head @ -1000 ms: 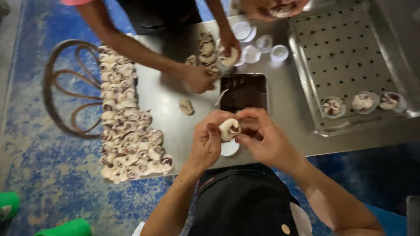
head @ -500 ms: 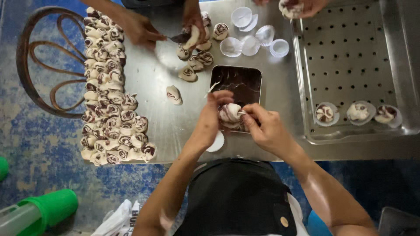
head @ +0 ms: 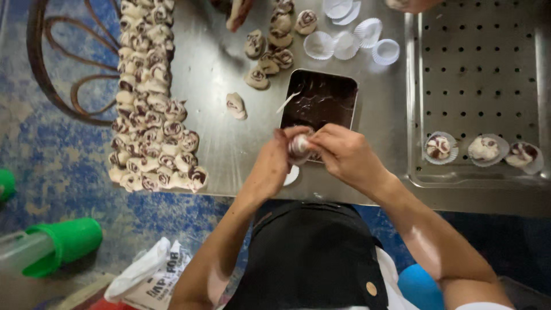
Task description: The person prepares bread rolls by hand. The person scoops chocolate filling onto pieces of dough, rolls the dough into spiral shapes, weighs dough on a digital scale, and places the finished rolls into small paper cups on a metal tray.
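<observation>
Person at the near edge of the steel table point(head: 229, 155), both hands brought together over that edge, just in front of the dark rectangular tin of chocolate filling point(head: 321, 99). Left hand point(head: 270, 166) and right hand point(head: 344, 154) are both closed round one small swirled dough piece point(head: 299, 146), white with a brown streak; fingertips meet on it from either side.

Handling, judged: dough looks soft, light and tacky. It should dent under any pinch and may smear where filling shows. Best held lightly at the sides, cupped underneath, not squeezed across the swirl.

A white stick point(head: 287, 102) leans on the tin's left rim. A heap of cut swirl pieces point(head: 152, 109) runs along the table's left edge; a smaller cluster point(head: 268, 47) and one stray piece point(head: 236, 105) lie towards the far side. Empty paper cups point(head: 351, 41) sit near the far edge. A perforated metal tray point(head: 488, 74) fills the right end, with three filled cups point(head: 483, 149) along its near rim.

Not resolved: most of the held piece is covered by fingers, so its shape and any cup under it cannot be told. A white scrap point(head: 291, 175) below the hands is half hidden. Another person's hand point(head: 238, 11) is cut off at the top.
</observation>
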